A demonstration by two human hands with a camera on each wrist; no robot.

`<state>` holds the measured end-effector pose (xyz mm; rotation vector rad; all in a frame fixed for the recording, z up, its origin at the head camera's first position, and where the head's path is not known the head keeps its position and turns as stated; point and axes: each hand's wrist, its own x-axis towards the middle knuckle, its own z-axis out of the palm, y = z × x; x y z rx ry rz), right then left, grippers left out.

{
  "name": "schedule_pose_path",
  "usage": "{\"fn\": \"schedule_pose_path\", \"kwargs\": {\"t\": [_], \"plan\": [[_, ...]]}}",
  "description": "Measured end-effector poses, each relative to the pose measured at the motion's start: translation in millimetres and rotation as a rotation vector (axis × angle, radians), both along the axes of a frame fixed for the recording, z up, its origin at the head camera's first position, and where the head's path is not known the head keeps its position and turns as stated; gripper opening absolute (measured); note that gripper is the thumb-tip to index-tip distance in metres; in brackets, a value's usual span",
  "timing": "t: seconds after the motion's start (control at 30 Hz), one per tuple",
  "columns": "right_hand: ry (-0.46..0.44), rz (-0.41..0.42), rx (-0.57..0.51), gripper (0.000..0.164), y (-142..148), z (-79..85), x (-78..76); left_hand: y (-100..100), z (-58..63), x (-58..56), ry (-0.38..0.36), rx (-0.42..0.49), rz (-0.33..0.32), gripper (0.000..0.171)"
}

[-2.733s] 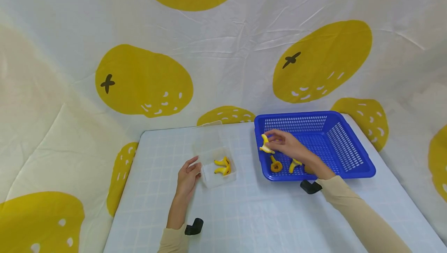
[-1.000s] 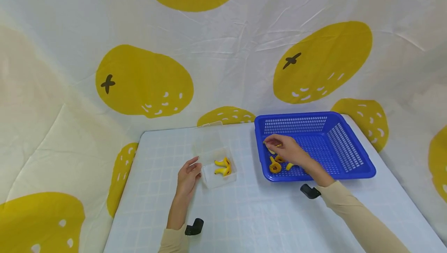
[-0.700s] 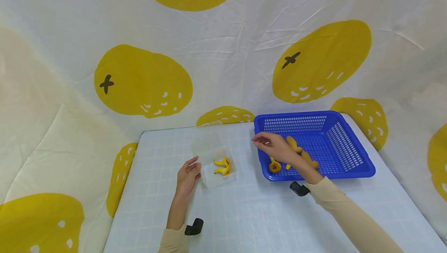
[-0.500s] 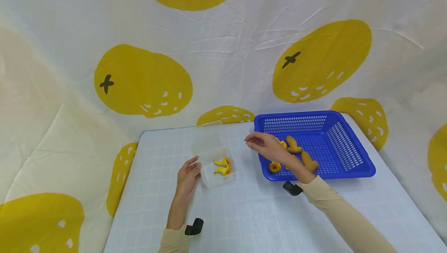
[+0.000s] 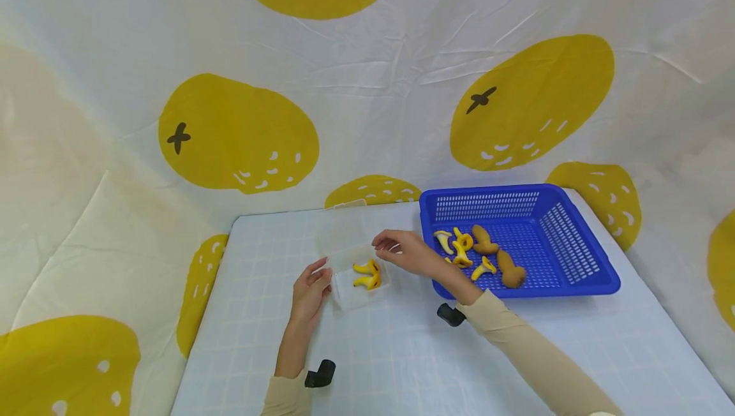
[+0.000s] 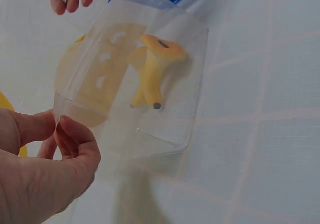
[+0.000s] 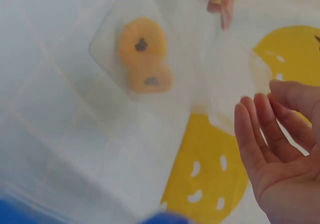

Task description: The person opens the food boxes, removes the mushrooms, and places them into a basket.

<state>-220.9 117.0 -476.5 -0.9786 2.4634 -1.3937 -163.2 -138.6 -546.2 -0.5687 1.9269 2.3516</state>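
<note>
A clear plastic box point(image 5: 347, 300) with its lid point(image 5: 339, 232) folded back sits left of centre in the head view. Two yellow toy mushrooms point(image 5: 367, 282) lie inside it. My left hand point(image 5: 310, 291) pinches the box's left edge between thumb and fingers, as the left wrist view shows. Over the box's right rear corner hovers my right hand point(image 5: 404, 253); its loosely bent fingers point(image 7: 270, 129) hold nothing. Right of it, a blue basket point(image 5: 545, 266) contains several yellow mushrooms point(image 5: 461, 255) and two brown mushrooms point(image 5: 511, 270), all toward its left side.
A pale checked cloth point(image 5: 402, 352) covers the table. Behind it hangs a white curtain point(image 5: 367, 116) printed with big yellow fruit, close along the table's rear edge. The basket's raised rim stands between the box and the mushrooms in it.
Earlier my right hand held a yellow mushroom over the basket's left side. It has let that go in the basket and moved left to the box. My left hand stays put.
</note>
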Motion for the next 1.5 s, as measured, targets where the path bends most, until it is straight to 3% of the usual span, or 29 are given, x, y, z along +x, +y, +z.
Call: {"fn": "schedule_pose_path", "kwargs": {"t": [0.27,0.63,0.93,1.2,1.4,1.5], "plan": [[-0.038,0.14,0.079,0.017,-22.9,-9.5,1.4,0.1,0.8,-0.3,0.001,-0.011,-0.001,0.044],[-0.002,0.27,0.334,0.013,-50.5,-20.8,-1.9,0.7,0.1,0.5,0.013,0.005,-0.004,0.044],[0.014,0.194,0.58,0.014,-69.0,-22.3,1.4,-0.1,-2.3,0.4,0.016,0.009,0.004,0.044],[0.187,0.11,0.734,0.014,-75.6,-28.7,2.8,0.1,-0.2,1.1,0.012,0.009,-0.013,0.044],[0.383,0.069,0.795,0.016,-80.3,-34.7,8.3,-0.1,-2.5,-0.4,-0.001,-0.008,-0.002,0.044],[0.417,0.045,0.845,0.015,-84.0,-36.3,9.8,-0.8,-3.4,-0.9,-0.002,-0.014,0.0,0.043]]}}
